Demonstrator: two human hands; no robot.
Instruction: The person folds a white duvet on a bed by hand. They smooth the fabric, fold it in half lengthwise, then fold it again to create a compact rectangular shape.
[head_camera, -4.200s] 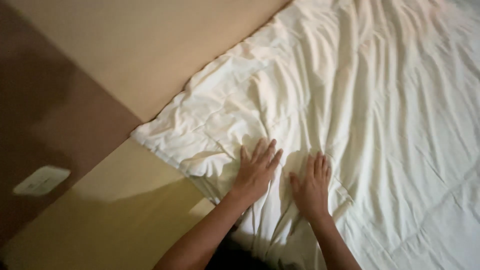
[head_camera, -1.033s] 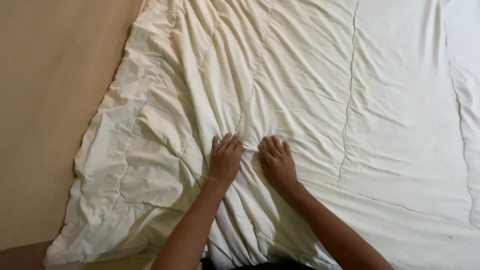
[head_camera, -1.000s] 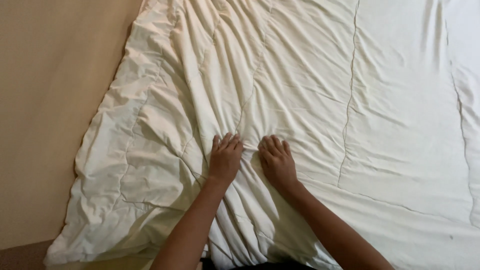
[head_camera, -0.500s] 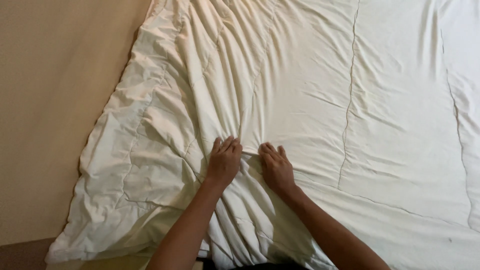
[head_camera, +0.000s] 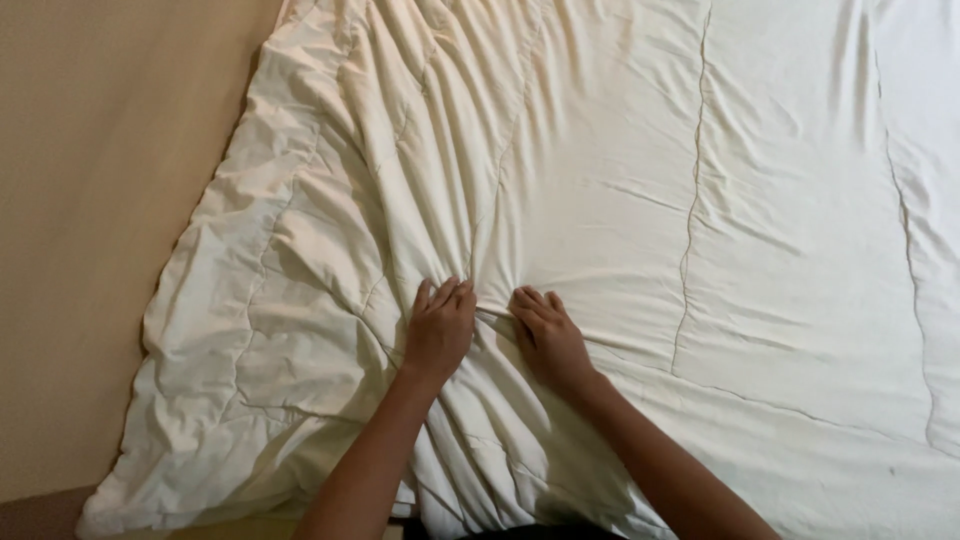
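I look down on a cream-white quilted cotton comforter (head_camera: 600, 200) spread over the bed, with a tan, smooth surface (head_camera: 100, 200) running along its left edge. My left hand (head_camera: 438, 335) lies palm down on the cloth, fingers curled and bunched at the tips so that they pinch a ridge of fabric. My right hand (head_camera: 548, 340) lies just beside it, also palm down, its fingers bent and pressed into the same gathered spot. The two hands nearly touch at the fingertips, and between them the cloth rises into a small knot of folds.

From that spot long creases fan upward and to the left, toward the puffy, rumpled left border of the comforter (head_camera: 200, 330). I judge that the folds radiate from my grip because the fabric is drawn together there. To the right the cover lies flat, crossed only by a stitched seam line (head_camera: 692, 220) that runs from top to bottom. Both forearms reach in from the bottom edge, resting low over the cloth.
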